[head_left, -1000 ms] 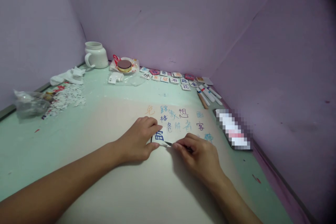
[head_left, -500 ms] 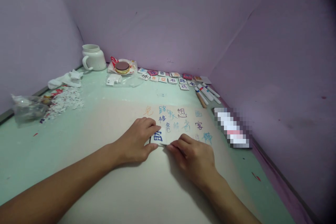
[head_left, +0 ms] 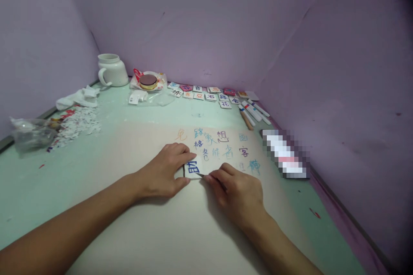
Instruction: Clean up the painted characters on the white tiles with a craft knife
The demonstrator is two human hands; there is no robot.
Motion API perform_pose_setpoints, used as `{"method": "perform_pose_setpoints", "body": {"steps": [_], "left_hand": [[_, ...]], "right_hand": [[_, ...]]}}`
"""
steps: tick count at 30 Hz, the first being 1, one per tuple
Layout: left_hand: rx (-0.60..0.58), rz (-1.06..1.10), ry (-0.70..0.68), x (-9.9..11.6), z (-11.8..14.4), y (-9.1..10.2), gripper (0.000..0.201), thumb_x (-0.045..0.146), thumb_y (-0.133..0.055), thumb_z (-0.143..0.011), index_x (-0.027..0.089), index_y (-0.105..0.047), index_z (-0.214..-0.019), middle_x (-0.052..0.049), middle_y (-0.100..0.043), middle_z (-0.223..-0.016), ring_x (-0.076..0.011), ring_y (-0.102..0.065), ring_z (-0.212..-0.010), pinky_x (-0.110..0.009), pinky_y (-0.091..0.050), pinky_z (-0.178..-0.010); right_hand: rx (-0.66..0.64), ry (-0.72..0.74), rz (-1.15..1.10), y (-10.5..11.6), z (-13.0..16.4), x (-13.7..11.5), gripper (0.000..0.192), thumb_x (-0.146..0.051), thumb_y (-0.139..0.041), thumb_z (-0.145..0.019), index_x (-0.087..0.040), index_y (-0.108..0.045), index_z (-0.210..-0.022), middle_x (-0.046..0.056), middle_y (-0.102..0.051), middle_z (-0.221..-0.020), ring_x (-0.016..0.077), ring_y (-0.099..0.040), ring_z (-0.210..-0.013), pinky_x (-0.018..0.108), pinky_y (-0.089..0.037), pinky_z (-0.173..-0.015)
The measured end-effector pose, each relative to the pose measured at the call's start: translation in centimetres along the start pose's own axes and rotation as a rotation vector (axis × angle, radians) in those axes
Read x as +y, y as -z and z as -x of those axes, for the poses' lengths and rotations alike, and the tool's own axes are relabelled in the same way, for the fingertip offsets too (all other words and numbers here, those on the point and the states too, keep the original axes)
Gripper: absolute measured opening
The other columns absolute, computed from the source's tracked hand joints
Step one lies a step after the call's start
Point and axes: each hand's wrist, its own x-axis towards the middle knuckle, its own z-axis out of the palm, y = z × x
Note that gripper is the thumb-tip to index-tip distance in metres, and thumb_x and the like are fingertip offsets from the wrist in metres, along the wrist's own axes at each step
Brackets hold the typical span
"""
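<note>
Far left of worktop (head_left: 106, 120): clear plastic bag (head_left: 30, 134), pile of paper scraps (head_left: 79, 123), crumpled tissue (head_left: 77, 96), white mug (head_left: 111, 70) at back.

Centre: left hand (head_left: 166, 171) pressed flat-ish on big pale sheet (head_left: 180, 223), thumb and forefinger pinching the small square tile (head_left: 192, 167) bearing a dark blue character. Tile flat on sheet, just below the rows of handwritten characters (head_left: 219, 144).

Right hand (head_left: 237, 193) closed around a thin dark-tipped tool (head_left: 201, 175), tip touching tile's lower right edge. Kind of tool hard to tell.

Best practice, as judged: keep tile pinned firmly, left fingertips clear of the tip, short light strokes along the edge, low angle.

Right: row of lettered tiles (head_left: 209, 94) at back, markers (head_left: 254, 111), blurred dark object (head_left: 285, 154) near wall.
</note>
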Motion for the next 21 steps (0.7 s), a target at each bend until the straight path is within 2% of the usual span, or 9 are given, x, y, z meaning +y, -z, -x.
{"method": "perform_pose_setpoints", "body": {"steps": [6,15,21], "left_hand": [[-0.012,0.025,0.008,-0.1,0.1,-0.1,0.043,0.029,-0.060,-0.073,0.017,-0.056,-0.114,-0.010,-0.055,-0.104,-0.0271,-0.050,-0.098,-0.046,-0.041,-0.091],[0.015,0.014,-0.022,-0.2,0.1,-0.2,0.052,0.019,-0.055,-0.069,0.015,-0.051,-0.121,-0.013,-0.055,-0.113,-0.0285,-0.049,-0.107,-0.047,-0.039,-0.096],[0.040,0.016,-0.041,-0.5,0.4,-0.4,0.058,0.016,-0.053,-0.066,0.015,-0.048,-0.125,-0.013,-0.054,-0.120,-0.0289,-0.047,-0.114,-0.047,-0.038,-0.099]], "right_hand": [[-0.124,-0.086,-0.204,0.4,0.0,0.0,0.022,-0.033,-0.055,-0.084,-0.026,-0.072,-0.072,-0.004,-0.065,-0.065,0.0088,-0.055,-0.050,0.024,-0.030,-0.047],[0.008,-0.210,-0.260,0.1,-0.1,1.3,0.021,-0.036,-0.055,-0.085,-0.026,-0.072,-0.076,-0.003,-0.067,-0.070,0.0098,-0.056,-0.053,0.023,-0.037,-0.051],[0.025,-0.276,-0.299,0.0,-0.3,1.2,0.019,-0.037,-0.057,-0.083,-0.026,-0.071,-0.077,-0.003,-0.067,-0.073,0.0098,-0.056,-0.054,0.024,-0.038,-0.053]]}}
